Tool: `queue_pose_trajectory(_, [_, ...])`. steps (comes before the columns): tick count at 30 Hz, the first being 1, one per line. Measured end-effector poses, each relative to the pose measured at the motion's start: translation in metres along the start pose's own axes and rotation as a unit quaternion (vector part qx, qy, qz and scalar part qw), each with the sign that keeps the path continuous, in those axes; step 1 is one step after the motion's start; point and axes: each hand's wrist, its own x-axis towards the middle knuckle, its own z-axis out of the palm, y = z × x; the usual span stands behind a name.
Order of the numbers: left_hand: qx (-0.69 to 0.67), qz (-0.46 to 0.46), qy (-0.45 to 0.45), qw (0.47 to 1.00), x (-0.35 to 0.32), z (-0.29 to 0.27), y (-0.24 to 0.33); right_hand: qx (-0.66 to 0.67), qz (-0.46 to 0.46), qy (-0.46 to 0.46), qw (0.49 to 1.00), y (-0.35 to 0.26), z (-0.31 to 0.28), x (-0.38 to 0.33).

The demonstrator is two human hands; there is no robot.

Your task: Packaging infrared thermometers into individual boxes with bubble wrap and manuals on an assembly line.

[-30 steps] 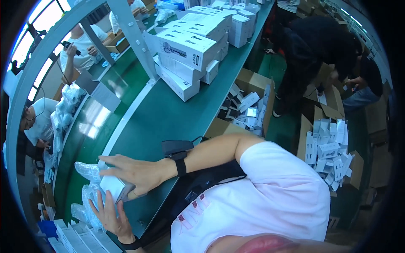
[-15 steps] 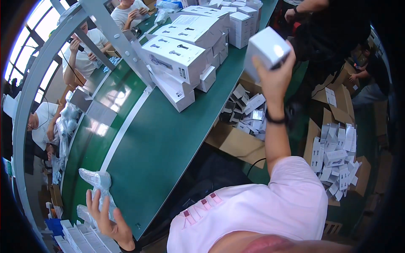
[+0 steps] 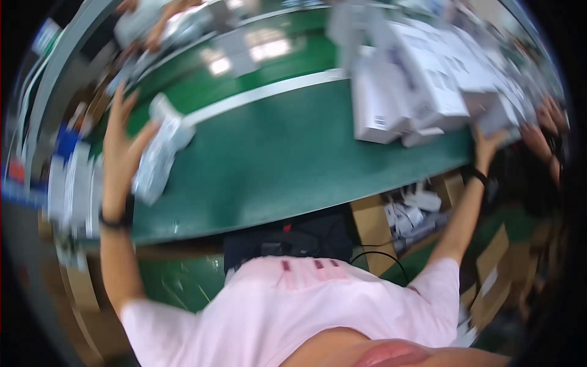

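The white packet (image 3: 160, 154), a soft and crumpled thing, lies on the green table (image 3: 275, 165) at the left, just beside the left hand (image 3: 122, 137). That hand is spread wide, fingers apart and pointing to the far side, with its thumb against the near edge of the packet; the blur keeps me from telling whether it truly grips the packet or only presses on it. A dark band (image 3: 113, 221) sits on the left wrist. Further left, past the table's end, stand blurred white and blue items (image 3: 70, 183) that cannot be made out.

A white stripe (image 3: 263, 95) runs across the table from left to right, on the far side of the bare green middle. Below the near edge of the table, in the middle, a dark bag (image 3: 293, 238) rests against the person's pink shirt (image 3: 293, 306), and a brown carton with small white pieces (image 3: 409, 211) stands just right of it on the floor.

On the right, a heap of white boxes (image 3: 422, 79) stands on the table, reaching to its near edge. The right hand (image 3: 489, 142) is raised to the heap's right end, fingers open and touching the underside of a white box (image 3: 498, 113) there; whether it has closed on it cannot be told. A dark watch (image 3: 479, 176) circles that wrist. At the far right another person's hands (image 3: 547, 128) reach toward the same heap.
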Motion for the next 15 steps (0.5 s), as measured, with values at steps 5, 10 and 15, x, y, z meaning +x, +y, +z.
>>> queue_pose_trajectory(5, [-0.057, -0.189, -0.117, 0.973, 0.088, 0.058, -0.050, 0.083, 0.028, -0.034, 0.996, -0.055, 0.017, -0.013])
queue_pose_trajectory(10, [-0.175, -0.220, -0.101, 0.954, 0.157, 0.154, -0.157, 0.047, 0.091, 0.079, 0.992, -0.130, -0.037, -0.072])
queue_pose_trajectory(15, [-0.402, -0.129, -0.144, 0.895, 0.184, 0.182, -0.179, 0.121, 0.051, 0.119, 0.984, -0.252, -0.092, -0.139])
